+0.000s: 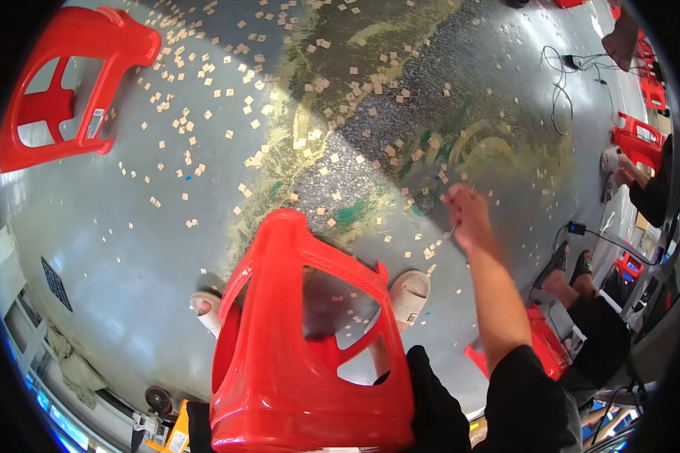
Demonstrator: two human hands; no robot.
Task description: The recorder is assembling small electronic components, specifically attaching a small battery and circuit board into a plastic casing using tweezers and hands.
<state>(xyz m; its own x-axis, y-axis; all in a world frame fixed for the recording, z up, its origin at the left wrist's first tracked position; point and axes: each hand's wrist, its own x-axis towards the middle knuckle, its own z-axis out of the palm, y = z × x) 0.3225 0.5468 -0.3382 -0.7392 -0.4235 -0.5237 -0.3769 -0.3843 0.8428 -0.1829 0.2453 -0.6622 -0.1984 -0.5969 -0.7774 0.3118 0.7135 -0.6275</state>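
Currently R hand [468, 215] hangs over floor [151, 249], fingers part-curled, blurry; can't tell if it grips anything. L hand out of view, state unclear. Red stool [317, 408] at floor's near edge, btwn slippers [409, 302]; tan squares [391, 151] scattered twd far edge; 2nd stool [117, 64] far L corner.

The stool [261, 359] is red, tan squares [323, 43] speckling the grey floor [159, 287]

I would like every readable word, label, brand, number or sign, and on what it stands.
No text can be read.
White label on upper-left red stool: too small.
White sticker on lower-left yellow equipment: too small.
Pale floor squares: marks too small.
Dark mark on right sandal: blurred.
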